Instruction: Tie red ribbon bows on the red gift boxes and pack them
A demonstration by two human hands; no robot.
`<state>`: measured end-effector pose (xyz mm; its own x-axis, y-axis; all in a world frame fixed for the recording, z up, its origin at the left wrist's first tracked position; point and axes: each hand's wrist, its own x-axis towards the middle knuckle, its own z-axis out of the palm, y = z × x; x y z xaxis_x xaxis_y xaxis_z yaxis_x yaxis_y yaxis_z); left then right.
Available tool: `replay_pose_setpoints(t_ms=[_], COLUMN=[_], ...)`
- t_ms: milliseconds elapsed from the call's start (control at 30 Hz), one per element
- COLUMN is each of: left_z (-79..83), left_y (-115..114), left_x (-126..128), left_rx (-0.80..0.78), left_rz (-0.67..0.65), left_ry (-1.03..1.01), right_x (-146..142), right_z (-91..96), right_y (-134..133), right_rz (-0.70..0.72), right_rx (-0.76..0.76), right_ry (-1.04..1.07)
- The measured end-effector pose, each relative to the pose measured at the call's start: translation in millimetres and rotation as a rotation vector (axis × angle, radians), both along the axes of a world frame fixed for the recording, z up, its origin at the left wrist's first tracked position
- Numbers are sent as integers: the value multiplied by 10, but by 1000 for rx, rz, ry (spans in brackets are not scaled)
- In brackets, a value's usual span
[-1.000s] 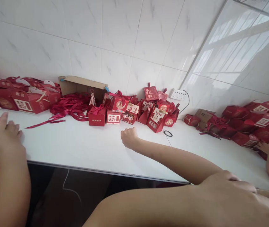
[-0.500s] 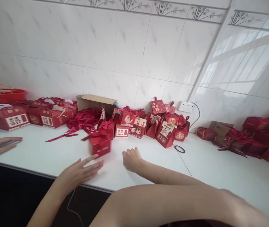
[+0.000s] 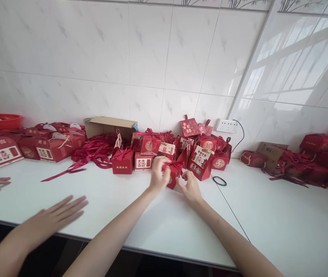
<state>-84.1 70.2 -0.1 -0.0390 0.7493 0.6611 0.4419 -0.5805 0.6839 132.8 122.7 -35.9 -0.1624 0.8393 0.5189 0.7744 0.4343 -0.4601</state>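
Note:
My left hand grips a small red gift box from its left side, with the fingers curled near its top. A dark red ribbon is tied in a bow on this box. On the other side, my right hand pinches at the box's right corner, close to the ribbon; the fingertips partly hide what they hold. Just behind stand several other red gift boxes, among them a plain one with a bow and a taller one with printed figures.
A co-worker's hand lies flat on the white table to my left. Loose ribbons spill from a cardboard box. Red handled boxes line the left; more red boxes pile up at right. A black ring lies nearby.
My left arm, stretched across to the right before, has come back to the box. My right hand has opened from a fist and moved right, onto the box. The co-worker's hand has drawn back left.

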Motion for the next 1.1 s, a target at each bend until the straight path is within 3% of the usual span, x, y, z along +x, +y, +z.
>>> replay_pose_setpoints(t_ms=[100,200,367,533,667,833,933,1100], left_z=[-82,-239,-339,-315,-266,-173,-157,-204], left_y=[557,780,698,581,540,493,470,468], left_x=[445,447,450,578,561,500,496,542], left_rx=[-101,-258,-433,-585,-418,-300,-220,-173], left_rz=[114,92,-130,-345,-340,-226,-215,-158], left_ry=[-162,-239,-225,-308,-206,-19,40,42], right_x=[44,43,131,245,269,314,313,264], right_z=[-158,-206,-124,-27,44,99,96,125], right_y=[91,133,103,51,-12,-40,-6,13], right_rz=[67,241,373,348,392,506,392,305], right_rx=[-33,-172,-326,-243,-104,-256,-312,-270], right_ry=[241,415,589,452,350,498,659,649])
